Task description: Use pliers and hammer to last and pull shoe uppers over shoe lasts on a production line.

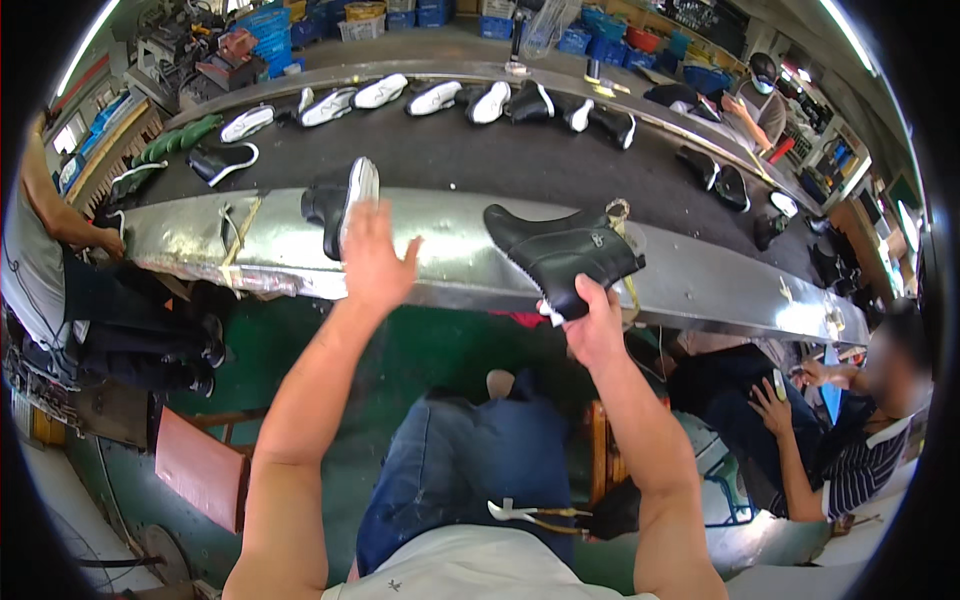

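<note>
My right hand (597, 325) grips a black ankle boot (560, 250) by its toe end, thumb on top, above the metal edge of the bench. The boot lies tilted on its side, its shaft pointing up and left. A tan loop (618, 210) shows beside its far end. My left hand (378, 262) is open, fingers stretched out and thumb apart. Just beyond its fingertips a black shoe with a white sole (363, 185) lies on its side on the metal edge. The fingers overlap the near part of that sole; whether they touch it I cannot tell.
Beyond the metal ledge (440, 235) runs a dark conveyor belt (420, 150) lined with several shoes and white soles (325, 107). Co-workers stand at left (50, 240), sit at right (840, 430) and work across the belt (755, 105). A pink-topped stool (200, 465) stands at lower left.
</note>
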Demonstrator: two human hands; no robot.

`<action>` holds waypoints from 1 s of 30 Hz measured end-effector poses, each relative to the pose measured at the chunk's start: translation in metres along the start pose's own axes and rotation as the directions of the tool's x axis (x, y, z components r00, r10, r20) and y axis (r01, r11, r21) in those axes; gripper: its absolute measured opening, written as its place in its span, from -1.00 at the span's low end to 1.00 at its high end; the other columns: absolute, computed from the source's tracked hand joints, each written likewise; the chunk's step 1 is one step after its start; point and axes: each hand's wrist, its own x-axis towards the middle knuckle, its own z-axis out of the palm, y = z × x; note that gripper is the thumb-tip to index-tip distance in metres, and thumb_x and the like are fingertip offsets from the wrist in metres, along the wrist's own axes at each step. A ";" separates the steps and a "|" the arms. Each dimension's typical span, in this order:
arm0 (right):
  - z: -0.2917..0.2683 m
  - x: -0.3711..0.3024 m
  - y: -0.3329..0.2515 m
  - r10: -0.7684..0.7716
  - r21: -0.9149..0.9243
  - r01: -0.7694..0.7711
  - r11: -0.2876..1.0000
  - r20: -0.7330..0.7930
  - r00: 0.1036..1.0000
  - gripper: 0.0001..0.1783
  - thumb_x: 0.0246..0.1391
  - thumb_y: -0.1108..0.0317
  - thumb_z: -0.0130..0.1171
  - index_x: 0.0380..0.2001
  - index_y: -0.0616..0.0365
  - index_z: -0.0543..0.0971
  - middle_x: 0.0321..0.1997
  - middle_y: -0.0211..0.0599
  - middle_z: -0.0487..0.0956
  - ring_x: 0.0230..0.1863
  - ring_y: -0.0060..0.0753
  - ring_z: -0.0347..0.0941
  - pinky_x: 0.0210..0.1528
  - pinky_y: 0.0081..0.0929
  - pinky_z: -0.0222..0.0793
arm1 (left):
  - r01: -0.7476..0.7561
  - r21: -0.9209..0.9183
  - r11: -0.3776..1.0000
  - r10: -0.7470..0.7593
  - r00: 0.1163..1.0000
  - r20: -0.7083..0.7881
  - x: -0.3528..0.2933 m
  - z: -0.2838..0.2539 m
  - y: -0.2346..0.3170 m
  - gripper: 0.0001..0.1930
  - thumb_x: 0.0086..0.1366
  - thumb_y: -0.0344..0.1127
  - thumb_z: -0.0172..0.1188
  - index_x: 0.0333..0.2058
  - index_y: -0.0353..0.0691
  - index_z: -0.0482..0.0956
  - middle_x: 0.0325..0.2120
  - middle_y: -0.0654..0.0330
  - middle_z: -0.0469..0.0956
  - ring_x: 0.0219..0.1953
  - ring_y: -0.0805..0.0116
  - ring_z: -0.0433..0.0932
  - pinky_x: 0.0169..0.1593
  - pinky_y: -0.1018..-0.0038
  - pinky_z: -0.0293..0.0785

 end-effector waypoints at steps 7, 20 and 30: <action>-0.025 0.218 0.004 -0.367 -0.516 0.253 0.819 -0.132 0.921 -0.31 0.00 0.28 0.41 0.14 0.29 0.35 -0.09 -0.28 0.56 -0.13 -0.44 0.51 -0.05 -0.41 0.47 | 0.592 0.022 0.805 -0.567 0.758 0.322 0.067 0.025 -0.114 0.06 0.21 0.14 0.32 0.38 -0.57 0.02 0.21 -0.43 0.36 0.25 -0.26 0.43 0.28 0.14 0.39; -0.116 0.348 0.027 -0.372 -0.987 -0.150 -0.062 -0.117 0.921 -0.05 0.28 -0.25 0.05 0.31 0.45 0.15 0.20 0.39 0.48 0.21 0.32 0.47 0.25 -0.03 0.35 | 0.161 -0.418 0.894 0.109 0.828 0.550 0.055 0.042 -0.013 -0.20 0.24 -0.05 0.34 0.35 -0.30 0.27 0.25 -0.19 0.42 0.09 -0.08 0.59 0.15 0.17 0.51; -0.124 0.354 0.015 -0.396 -0.984 -0.180 0.008 -0.168 0.903 0.01 0.33 -0.28 -0.09 0.37 0.55 0.12 0.26 0.48 0.40 0.32 0.33 0.35 0.35 -0.08 0.26 | 0.233 -0.464 0.855 0.159 0.734 0.660 0.161 0.098 0.014 -0.44 0.34 0.09 0.24 0.09 -0.27 0.60 -0.10 -0.08 0.69 -0.05 0.02 0.68 0.04 0.22 0.57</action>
